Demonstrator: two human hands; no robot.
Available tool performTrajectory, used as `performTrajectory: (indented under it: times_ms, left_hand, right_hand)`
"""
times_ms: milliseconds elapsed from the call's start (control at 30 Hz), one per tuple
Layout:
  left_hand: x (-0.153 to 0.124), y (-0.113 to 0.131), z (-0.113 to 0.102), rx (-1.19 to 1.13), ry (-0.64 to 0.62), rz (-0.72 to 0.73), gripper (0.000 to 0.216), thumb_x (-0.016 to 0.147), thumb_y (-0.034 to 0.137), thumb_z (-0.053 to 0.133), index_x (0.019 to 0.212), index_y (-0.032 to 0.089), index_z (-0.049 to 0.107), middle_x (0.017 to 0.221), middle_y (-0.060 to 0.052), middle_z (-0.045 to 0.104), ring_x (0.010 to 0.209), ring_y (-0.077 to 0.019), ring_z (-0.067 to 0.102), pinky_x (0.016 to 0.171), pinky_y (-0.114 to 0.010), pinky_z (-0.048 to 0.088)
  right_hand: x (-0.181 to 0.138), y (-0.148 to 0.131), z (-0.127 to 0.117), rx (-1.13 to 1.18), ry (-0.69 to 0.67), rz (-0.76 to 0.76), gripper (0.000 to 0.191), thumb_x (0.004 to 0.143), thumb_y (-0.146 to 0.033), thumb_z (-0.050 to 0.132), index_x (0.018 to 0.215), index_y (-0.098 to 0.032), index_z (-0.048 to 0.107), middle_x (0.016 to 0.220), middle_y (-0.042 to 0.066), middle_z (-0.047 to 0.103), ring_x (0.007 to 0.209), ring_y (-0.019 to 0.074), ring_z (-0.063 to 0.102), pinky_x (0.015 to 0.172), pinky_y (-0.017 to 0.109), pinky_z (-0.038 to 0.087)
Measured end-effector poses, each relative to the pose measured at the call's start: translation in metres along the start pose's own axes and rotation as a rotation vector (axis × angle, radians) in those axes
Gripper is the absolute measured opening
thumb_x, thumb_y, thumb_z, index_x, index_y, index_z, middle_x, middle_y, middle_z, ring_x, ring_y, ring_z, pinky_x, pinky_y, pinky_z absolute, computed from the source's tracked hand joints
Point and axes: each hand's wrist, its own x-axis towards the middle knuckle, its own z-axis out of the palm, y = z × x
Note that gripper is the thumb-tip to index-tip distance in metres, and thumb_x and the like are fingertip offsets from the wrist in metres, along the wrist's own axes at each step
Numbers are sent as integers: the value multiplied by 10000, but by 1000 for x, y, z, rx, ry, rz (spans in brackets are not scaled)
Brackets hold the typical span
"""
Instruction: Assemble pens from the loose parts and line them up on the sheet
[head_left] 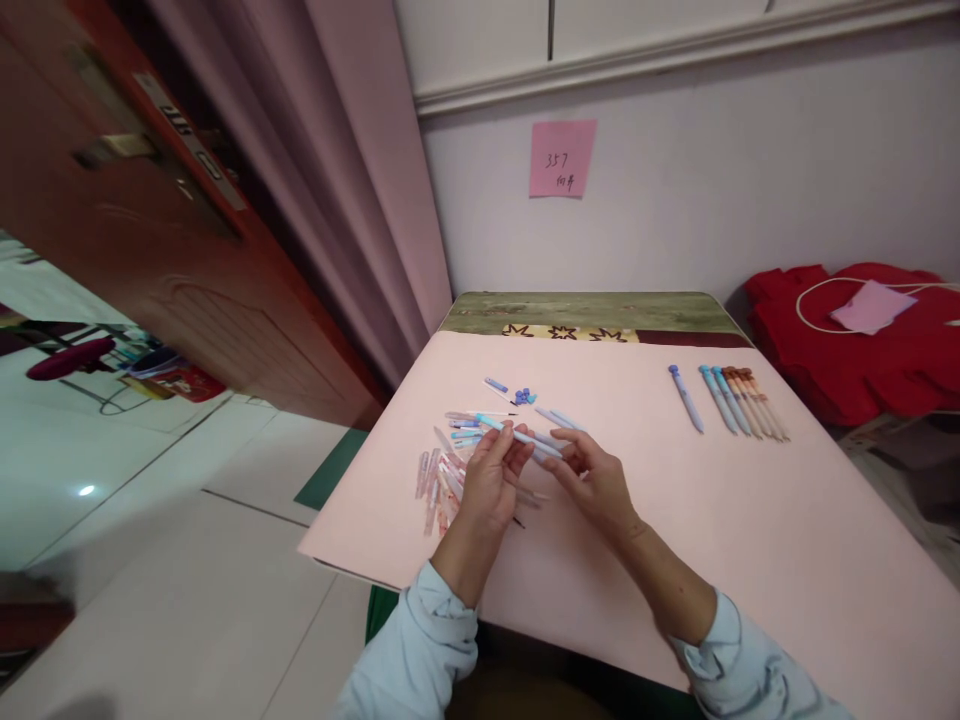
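Observation:
Both hands meet over a pink-covered table (675, 520). My left hand (491, 485) and my right hand (596, 480) each pinch one end of a slim light-blue pen (517, 436) held level between them. Just beyond and to the left of the hands lies a loose pile of pen parts (450, 465): clear pink and blue barrels, refills and small blue caps (523, 397). Part of the pile is hidden under my left hand.
A row of several assembled pens (731, 398), blue and orange, lies at the table's far right. A pink sticky note (562, 158) hangs on the wall. Red cloth with a pink paper (870, 330) lies right of the table. A wooden door (150, 230) and curtain stand left.

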Motion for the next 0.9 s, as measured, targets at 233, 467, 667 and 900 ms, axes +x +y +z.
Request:
performTrajectory:
  times_ms: [233,467,667,900]
  left_hand:
    - [-1,3,-2,16,27,-37,214,723,213,810,878,150,676,921,-49,720,831,-128,684,755,-240,573]
    - [0,3,-4,52,45,-51,219,709,228,817,874,151,694,935,-52,731,830,-122,679,772,-230,530]
    - [-1,1,-3,76,55,-62,212,687,232,824,840,155,698,897,-41,729,778,-112,663,762,-231,499]
    - [-2,-5,0,145,-45,-62,234,683,281,820,842,157,703,883,-48,725,812,-148,667,803,-275,498]
  right_hand:
    - [-1,-5,1,-32,81,8,188,862,-406,643,864,-218,628,708,14,672,583,139,607,544,238,479]
    - [-1,2,-2,-32,-67,54,377,959,-459,484,731,-204,643,589,-2,641,494,117,590,522,219,461]
    - [-1,-5,2,-88,48,-39,302,776,-456,733,931,-217,630,687,-19,653,559,119,576,575,225,481]
    - [-1,-7,0,155,-68,165,406,898,-539,555,691,-196,619,544,-4,600,451,119,544,469,229,445]
